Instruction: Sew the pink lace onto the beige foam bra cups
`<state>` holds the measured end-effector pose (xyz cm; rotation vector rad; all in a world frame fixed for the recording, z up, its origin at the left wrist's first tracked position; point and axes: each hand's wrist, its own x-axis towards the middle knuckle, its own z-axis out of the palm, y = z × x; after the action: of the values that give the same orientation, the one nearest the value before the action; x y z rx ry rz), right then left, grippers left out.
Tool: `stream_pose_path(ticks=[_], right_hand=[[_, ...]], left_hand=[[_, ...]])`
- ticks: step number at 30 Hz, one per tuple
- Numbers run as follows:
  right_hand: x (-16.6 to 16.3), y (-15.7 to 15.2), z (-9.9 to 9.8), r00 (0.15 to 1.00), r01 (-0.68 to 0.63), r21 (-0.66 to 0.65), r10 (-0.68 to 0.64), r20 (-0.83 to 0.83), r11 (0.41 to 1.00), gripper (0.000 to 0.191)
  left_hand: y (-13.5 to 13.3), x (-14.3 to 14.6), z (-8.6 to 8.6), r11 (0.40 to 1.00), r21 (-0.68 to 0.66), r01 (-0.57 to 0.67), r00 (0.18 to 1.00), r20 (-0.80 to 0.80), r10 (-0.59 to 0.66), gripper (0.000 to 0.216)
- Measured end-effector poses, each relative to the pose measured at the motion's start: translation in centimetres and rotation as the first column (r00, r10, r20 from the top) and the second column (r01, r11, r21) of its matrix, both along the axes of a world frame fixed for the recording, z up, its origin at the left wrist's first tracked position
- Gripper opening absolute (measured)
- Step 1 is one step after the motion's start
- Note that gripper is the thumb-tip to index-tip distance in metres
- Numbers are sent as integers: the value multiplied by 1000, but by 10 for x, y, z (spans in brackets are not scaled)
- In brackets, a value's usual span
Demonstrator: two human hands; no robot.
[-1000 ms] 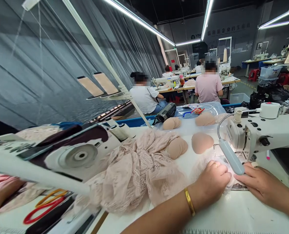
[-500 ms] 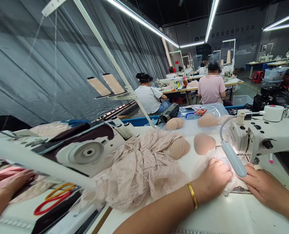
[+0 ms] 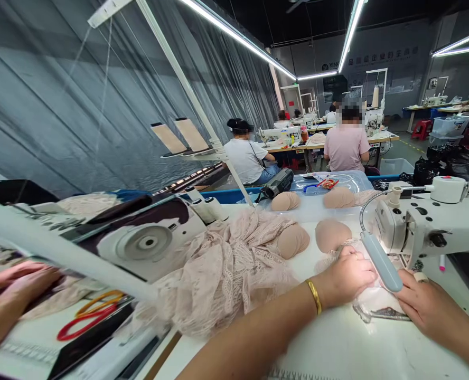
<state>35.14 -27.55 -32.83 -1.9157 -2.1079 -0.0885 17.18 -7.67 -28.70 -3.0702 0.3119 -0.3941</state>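
My left hand (image 3: 347, 277), with a gold bangle and a ring, is curled shut on a pale lace piece (image 3: 371, 302) lying on the bed of the white sewing machine (image 3: 424, 224). My right hand (image 3: 419, 301) lies flat on the same piece, just right of the needle area, its fingertips partly hidden behind the machine's gooseneck lamp (image 3: 379, 261). A heap of beige lace (image 3: 226, 264) spreads to the left of my left forearm. Two beige foam cups (image 3: 331, 235) (image 3: 293, 240) rest just beyond my left hand.
More foam cups (image 3: 285, 200) lie near a clear plastic bin (image 3: 347, 182) at the back. Another machine (image 3: 147, 243) stands at left, with red and orange scissors (image 3: 87, 316) and a co-worker's hand (image 3: 20, 287) nearby. Other people sew at far tables.
My view has drifted slightly, so everything sits a little further right. Both hands have stayed on the lace piece at the needle. The co-worker's hand at left has moved further onto the table.
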Motion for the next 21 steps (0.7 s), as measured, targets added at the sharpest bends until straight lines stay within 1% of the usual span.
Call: stream_pose_path(ticks=[4,8,11,15,18,21], right_hand=[[-1,-2,2,999,-41,29,41,-5,999,37],[1,-1,1,999,-38,45,39,-18,998,31],[1,0,0,1000,-8,42,8,-6,999,31],[1,2,0,1000,27,43,-26,-4,999,33],[3,2,-1,999,17,85,-13,-48,996,34],[7,-1,-1,991,-2,137,20,-130,991,33]], left_hand=[[3,0,0,1000,1,25,1000,5,-25,20],[7,2,0,998,-56,22,1000,-14,-23,27],[11,5,1,996,-92,-5,1000,-24,2,26],[13,9,3,994,-92,-60,998,-26,57,19],[11,12,1,994,-75,-85,996,-45,82,15],[9,15,1,986,-69,-149,988,-59,145,15]])
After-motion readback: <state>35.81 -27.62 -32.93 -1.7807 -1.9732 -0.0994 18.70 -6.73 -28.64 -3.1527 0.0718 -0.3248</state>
